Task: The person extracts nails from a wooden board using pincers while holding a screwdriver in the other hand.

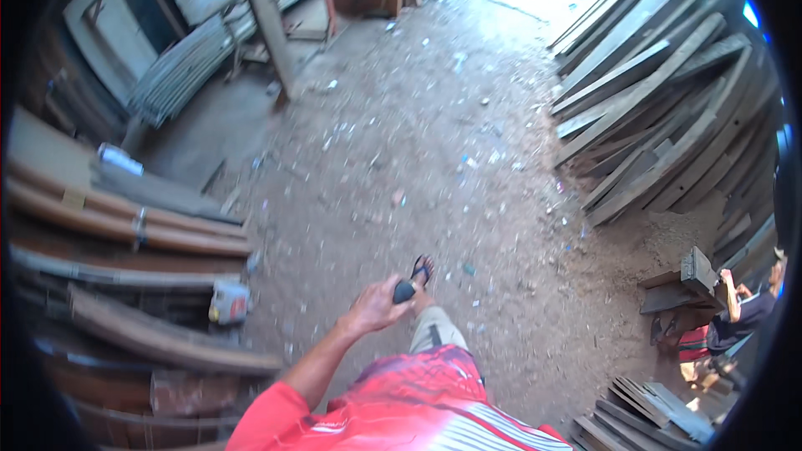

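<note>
In front of my body, my left hand is closed around a small dark object with a rounded end. Most of that object is hidden by my fingers, so its kind cannot be made out. Past the hand, my sandalled foot is on the dirt floor. My right hand does not show.
Planks lean in a long row on the right. Boards are stacked along the left, near a wooden post. At the lower right a person sits by a wooden block. Litter dots the floor.
</note>
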Demonstrator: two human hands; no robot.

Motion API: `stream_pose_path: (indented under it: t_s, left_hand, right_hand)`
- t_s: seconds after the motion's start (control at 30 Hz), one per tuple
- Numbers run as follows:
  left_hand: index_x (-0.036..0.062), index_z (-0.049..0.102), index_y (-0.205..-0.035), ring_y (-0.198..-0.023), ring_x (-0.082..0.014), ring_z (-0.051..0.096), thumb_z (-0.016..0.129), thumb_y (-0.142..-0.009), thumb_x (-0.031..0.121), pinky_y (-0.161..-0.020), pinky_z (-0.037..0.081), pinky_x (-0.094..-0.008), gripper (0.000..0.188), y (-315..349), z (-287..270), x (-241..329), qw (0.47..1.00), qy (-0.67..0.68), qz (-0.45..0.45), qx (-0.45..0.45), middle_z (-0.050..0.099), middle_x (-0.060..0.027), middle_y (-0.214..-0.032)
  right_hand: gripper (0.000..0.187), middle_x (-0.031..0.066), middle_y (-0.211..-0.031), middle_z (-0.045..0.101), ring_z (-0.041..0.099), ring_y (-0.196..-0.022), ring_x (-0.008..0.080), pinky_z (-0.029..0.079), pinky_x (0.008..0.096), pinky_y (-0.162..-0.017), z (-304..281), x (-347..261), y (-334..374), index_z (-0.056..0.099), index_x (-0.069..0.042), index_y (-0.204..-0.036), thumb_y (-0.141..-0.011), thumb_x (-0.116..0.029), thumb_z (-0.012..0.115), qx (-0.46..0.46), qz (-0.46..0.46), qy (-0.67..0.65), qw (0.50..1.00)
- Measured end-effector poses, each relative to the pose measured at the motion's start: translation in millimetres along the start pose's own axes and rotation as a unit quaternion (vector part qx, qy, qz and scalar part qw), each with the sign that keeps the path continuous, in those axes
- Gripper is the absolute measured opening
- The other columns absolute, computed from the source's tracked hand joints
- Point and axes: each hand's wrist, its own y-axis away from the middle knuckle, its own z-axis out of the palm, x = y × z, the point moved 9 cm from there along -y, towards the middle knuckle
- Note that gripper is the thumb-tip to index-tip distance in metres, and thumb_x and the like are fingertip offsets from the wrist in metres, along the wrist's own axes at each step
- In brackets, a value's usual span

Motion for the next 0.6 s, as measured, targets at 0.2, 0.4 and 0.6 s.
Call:
stream_pose_path:
  t_s: [0.2,0.4,0.6]
  left_hand:
    - [0.0037,0.055,-0.138,-0.116,-0.0433,0.064,0.076,-0.080,0.049,-0.096,0.052,-0.0497,0.076,-139,1,-209,0.979,-0.054,-0.193,-0.034,0.066,-0.0281,-0.123]
    - [0.0033,0.069,-0.099,-0.051,-0.0186,0.061,0.082,-0.081,0.017,-0.044,0.046,-0.0360,0.026,-67,-46,-325,0.826,0.137,-0.539,0.088,0.065,-0.0080,-0.070]
    - [0.0030,0.068,-0.101,-0.053,-0.0180,0.061,0.080,-0.079,0.015,-0.045,0.046,-0.0355,0.028,-76,-54,-392,0.701,0.179,-0.659,0.202,0.065,-0.0073,-0.071]
  right_hand:
    - [0.043,0.0282,-0.098,0.070,0.070,-0.095,0.0378,0.053,0.0444,-0.082,-62,-179,-107,0.067,-0.001,-0.113,-0.089,-0.035,0.055,0.037,-0.078,-0.019,0.996]
    - [0.020,0.0172,-0.072,0.066,0.061,-0.067,0.0252,0.047,0.0451,-0.061,-240,-413,-264,0.065,-0.005,-0.090,-0.089,-0.024,0.061,0.106,-0.216,-0.024,0.970]
    - [0.036,0.0225,-0.089,0.071,0.068,-0.087,0.0357,0.051,0.0467,-0.078,-391,-662,-367,0.069,-0.003,-0.089,-0.095,-0.038,0.063,0.221,-0.209,-0.042,0.952]
